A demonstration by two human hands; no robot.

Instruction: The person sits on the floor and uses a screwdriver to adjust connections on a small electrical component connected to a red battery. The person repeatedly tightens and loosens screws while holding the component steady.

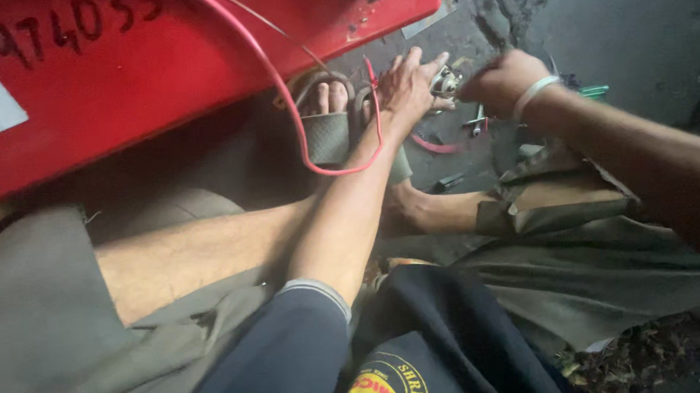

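1. Head view: the person sits on the ground, bare legs stretched out, olive shorts, dark sleeves; both arms reach to the far centre of the scene
2. Left hand (408, 88) lies palm down with fingers spread, pressing against a small metal part (445, 80) on the dark floor (640, 33); it steadies the part and does not close around it
3. Right hand (505, 80) is clenched into a fist just right of the part, a pale band on the wrist; what it grips is hidden by the knuckles, so I cannot tell the tool
4. Judgement: the step in hand looks like working on the small part, one hand bracing, the other driving; the next move calls for keeping the brace firm and the fist aligned
5. A thin red wire (307, 154) loops glossy and flexible from the red metal panel (196, 60), far left, over the left forearm
6. A grey strapped sandal (328, 129) sits on the foot near the left hand
7. Small green-handled tools (593, 91) lie on the rough floor, far right of the fist
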